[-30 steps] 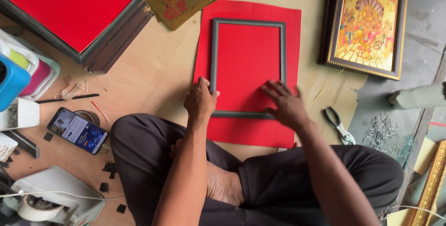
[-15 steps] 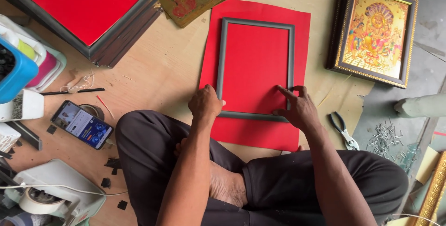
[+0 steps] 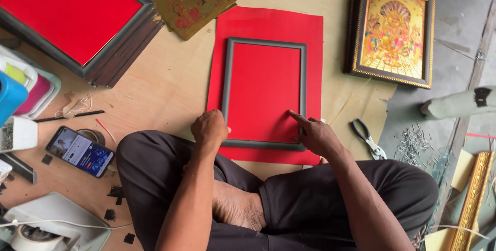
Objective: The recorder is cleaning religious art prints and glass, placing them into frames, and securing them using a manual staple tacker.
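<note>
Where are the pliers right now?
In the head view, the pliers lie on the floor to the person's right, just beyond the right hand, between the red sheet and a scatter of small nails.

Your left hand point(image 3: 209, 127) sits curled, knuckles up, just left of the frame's centre, its forearm running down to the bottom edge. Your right hand point(image 3: 316, 135) lies right of centre, index finger stretched toward the upper left, and your legs are crossed below.
</note>
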